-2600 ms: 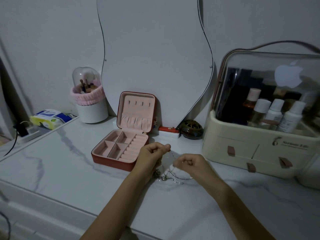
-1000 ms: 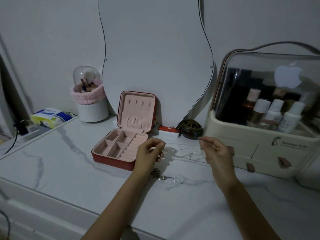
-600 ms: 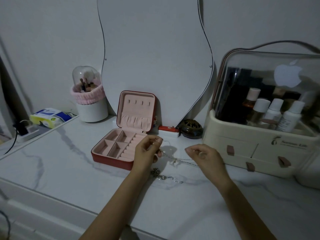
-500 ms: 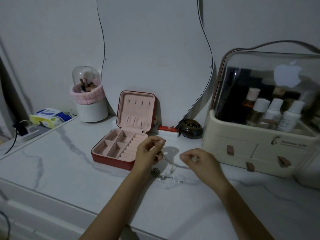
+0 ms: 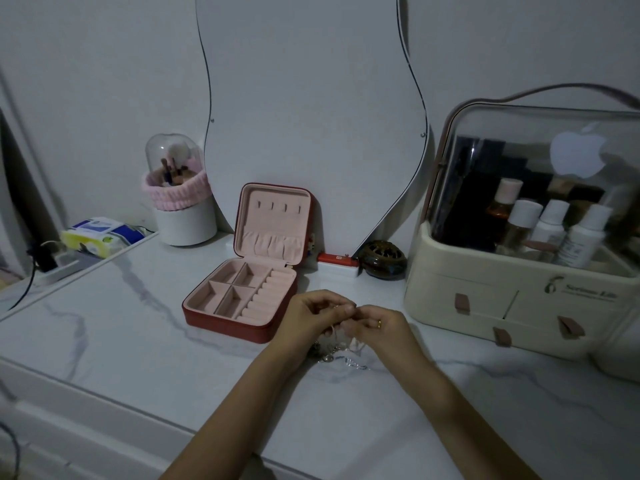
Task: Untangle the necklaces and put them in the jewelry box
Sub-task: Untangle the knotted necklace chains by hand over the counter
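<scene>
While your left hand and right hand meet fingertip to fingertip just right of the box, both pinch a thin chain that hangs between them. Its lower end drops to the rest of the necklaces, a small tangle lying on the table directly under your hands. In this dim light you can't make out how many strands are knotted there, probably more than one. A ring shows on your right hand.

Your box stands open, lid upright, its pink compartments bare, its near right corner just beside your left hand. Behind it a mirror leans on the wall. At the mirror's foot lie a red-and-white case and a dark round dish. Close on your right sits a cream organiser with bottles under a clear cover, near your right hand. Far left stand a brush holder and a pack of wipes, well apart from the work.
</scene>
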